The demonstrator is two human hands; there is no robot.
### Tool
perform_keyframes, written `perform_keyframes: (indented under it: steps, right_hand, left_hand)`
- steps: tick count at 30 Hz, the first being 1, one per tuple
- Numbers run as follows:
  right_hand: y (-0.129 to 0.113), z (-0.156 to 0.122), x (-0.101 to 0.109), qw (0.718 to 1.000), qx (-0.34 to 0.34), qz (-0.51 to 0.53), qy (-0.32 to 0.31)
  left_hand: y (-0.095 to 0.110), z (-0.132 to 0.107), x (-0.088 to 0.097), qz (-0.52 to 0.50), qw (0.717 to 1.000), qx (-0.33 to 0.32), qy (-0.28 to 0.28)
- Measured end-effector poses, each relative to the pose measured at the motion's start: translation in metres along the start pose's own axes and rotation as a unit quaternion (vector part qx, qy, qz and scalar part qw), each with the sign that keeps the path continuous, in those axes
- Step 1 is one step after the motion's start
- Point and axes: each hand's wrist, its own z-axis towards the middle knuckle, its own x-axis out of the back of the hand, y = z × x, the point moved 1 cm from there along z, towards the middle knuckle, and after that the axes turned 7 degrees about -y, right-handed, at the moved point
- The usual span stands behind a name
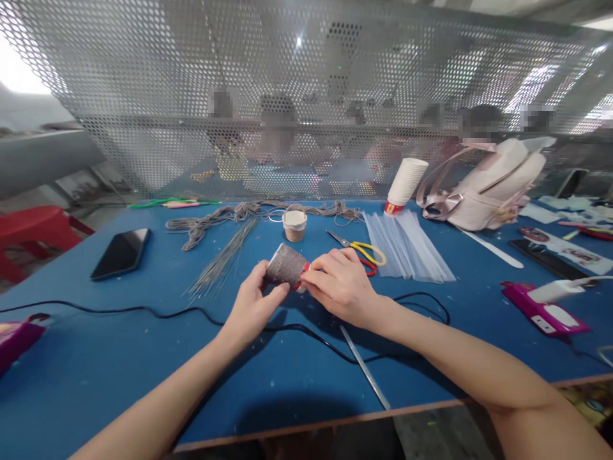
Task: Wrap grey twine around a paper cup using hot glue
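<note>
Tilted between both hands is a paper cup (286, 266) with grey cord wound around most of its side; a red and white band shows at its right end. My left hand (255, 295) is closed around the cup's left end, thumb along its near side. The fingers of my right hand (342, 284) are bent together at the red end, and their tips are partly hidden. Just beyond stands a small brown-wrapped cup (294, 225) with a white top. Scissors (357, 246) with yellow and red handles lie behind my right hand.
Grey cord bundles (205, 225), thin wires (227, 259) and clear strips (407, 246) lie on the blue table. Stacked paper cups (406, 182) and a pink backpack (493, 182) stand behind. A phone (122, 253), black cable (191, 311) and purple power strip (546, 310) surround the work.
</note>
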Motion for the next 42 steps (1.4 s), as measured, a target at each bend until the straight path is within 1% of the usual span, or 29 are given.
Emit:
perform_keyframes:
  steps: [4, 9, 14, 17, 22, 29, 33, 37, 42]
  right_hand:
    - [-0.001, 0.0, -0.005, 0.999, 0.007, -0.049, 0.003]
    - [-0.004, 0.002, -0.004, 0.994, 0.014, -0.106, -0.007]
    - [-0.006, 0.003, -0.004, 0.992, 0.018, -0.128, 0.003]
    - [-0.006, 0.003, -0.005, 0.992, 0.01, -0.128, 0.003]
    - [-0.004, 0.003, -0.004, 0.995, -0.027, -0.101, -0.012]
    - [0.002, 0.005, 0.001, 0.994, -0.089, -0.022, -0.058]
    - [0.004, 0.006, 0.004, 0.992, -0.108, 0.016, -0.07]
    - [0.001, 0.005, 0.008, 0.99, -0.111, 0.065, -0.051]
    - [-0.007, 0.002, 0.009, 0.995, -0.059, 0.079, 0.0]
  left_hand:
    - [-0.003, -0.001, -0.001, 0.033, 0.999, -0.014, -0.005]
    - [-0.005, -0.002, -0.002, 0.073, 0.996, -0.046, 0.001]
    - [-0.002, -0.003, -0.003, 0.105, 0.991, -0.079, 0.012]
    - [-0.003, -0.002, -0.003, 0.108, 0.991, -0.082, 0.01]
    - [-0.006, -0.001, -0.003, 0.069, 0.996, -0.058, 0.004]
    - [-0.002, -0.001, -0.004, 0.004, 1.0, -0.021, -0.019]
    - [-0.005, 0.0, -0.004, 0.007, 1.0, -0.017, -0.017]
    - [-0.003, -0.001, -0.003, 0.033, 0.999, -0.008, -0.002]
    - [0.002, 0.0, -0.002, 0.024, 1.0, -0.004, 0.014]
